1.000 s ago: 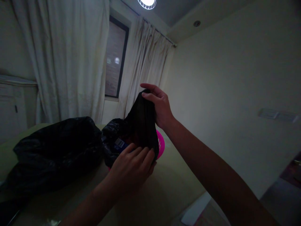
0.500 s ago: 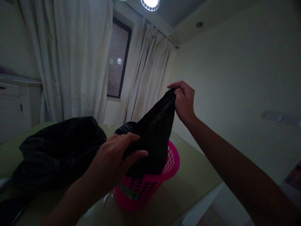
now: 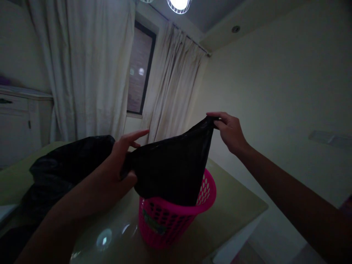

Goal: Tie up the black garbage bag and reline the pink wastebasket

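Note:
A black plastic bag (image 3: pixel 172 168) hangs stretched between my two hands, its lower part inside a pink perforated basket (image 3: pixel 176 218) that stands on the glossy table (image 3: pixel 236 205). My left hand (image 3: pixel 121 163) grips the bag's left edge, with the index finger pointing out. At the bag's upper right corner, my right hand (image 3: pixel 229 130) pinches the rim and holds it higher than the left side. What lies inside the basket under the bag is hidden.
A larger crumpled black bag (image 3: pixel 68 165) lies on the table to the left. White curtains (image 3: pixel 90 69) and a dark window (image 3: pixel 140 69) are behind. A white cabinet (image 3: pixel 16 117) stands at far left. The table's right edge drops off near the wall.
My hands have drawn apart, spreading the bag's mouth wide over the basket. My right hand moved right and slightly down; my left hand shifted left and up.

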A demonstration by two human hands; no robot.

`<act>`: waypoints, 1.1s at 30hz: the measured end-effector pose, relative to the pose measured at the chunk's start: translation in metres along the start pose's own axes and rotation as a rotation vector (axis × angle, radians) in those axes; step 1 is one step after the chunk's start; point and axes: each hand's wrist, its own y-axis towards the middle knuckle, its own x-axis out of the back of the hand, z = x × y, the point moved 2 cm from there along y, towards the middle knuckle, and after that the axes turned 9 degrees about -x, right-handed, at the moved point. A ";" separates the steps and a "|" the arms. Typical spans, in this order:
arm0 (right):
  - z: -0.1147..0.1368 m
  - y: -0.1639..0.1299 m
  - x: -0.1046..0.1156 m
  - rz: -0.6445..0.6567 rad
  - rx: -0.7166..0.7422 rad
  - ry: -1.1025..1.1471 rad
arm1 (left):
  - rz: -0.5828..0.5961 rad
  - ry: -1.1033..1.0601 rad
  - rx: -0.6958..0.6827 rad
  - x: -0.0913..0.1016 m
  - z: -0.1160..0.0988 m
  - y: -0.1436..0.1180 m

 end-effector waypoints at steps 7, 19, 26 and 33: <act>0.010 -0.021 0.010 0.109 0.060 0.066 | -0.030 0.613 0.239 -0.015 0.061 0.008; -0.042 -0.051 0.022 0.837 -0.410 -0.276 | -0.877 -0.613 -0.089 -0.010 0.000 0.017; 0.007 -0.051 0.013 0.354 -0.003 -0.461 | -0.560 -0.868 -0.152 -0.017 -0.023 0.009; 0.082 -0.104 -0.094 1.067 0.590 -0.168 | -0.360 -0.691 -0.333 -0.042 -0.067 -0.010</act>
